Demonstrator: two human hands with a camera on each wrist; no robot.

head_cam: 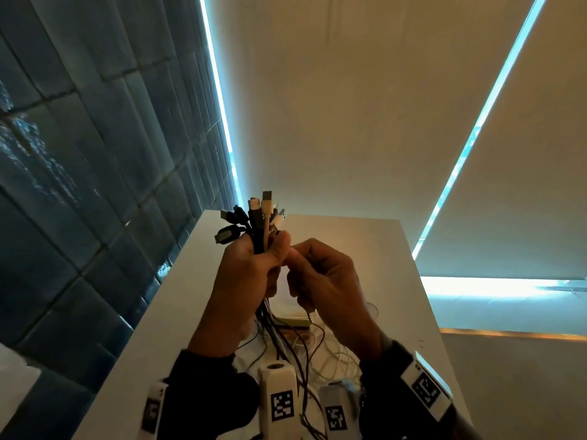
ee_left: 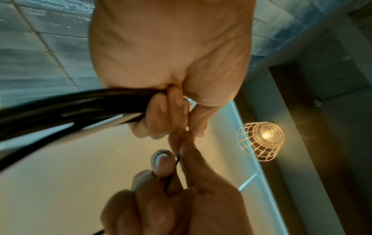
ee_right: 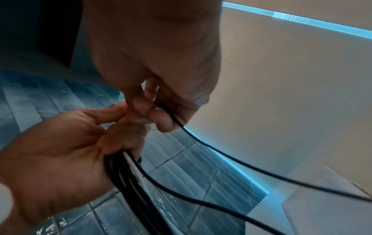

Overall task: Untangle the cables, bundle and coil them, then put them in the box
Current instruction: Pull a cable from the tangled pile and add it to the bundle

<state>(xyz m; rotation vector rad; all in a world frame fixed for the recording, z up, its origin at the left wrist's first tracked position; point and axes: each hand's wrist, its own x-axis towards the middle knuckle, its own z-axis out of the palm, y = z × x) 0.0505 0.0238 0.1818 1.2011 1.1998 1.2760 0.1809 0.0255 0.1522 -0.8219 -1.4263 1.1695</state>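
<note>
Left hand (head_cam: 251, 265) fists the cables (head_cam: 259, 217) below their plugs, right hand (head_cam: 324, 274) pinches one thin strand; limp, light, likely snag-prone, so best gripped near plugs.

Cable bundle (head_cam: 260, 230) upright above table (head_cam: 365, 249), loose cables (head_cam: 317, 354) on table below hands

Head view above, wrist views close beneath: shared cable bundle (head_cam: 259, 223).

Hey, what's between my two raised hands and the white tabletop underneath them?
In the head view, black and white cables hang from the left hand and right hand onto the white table.
</note>
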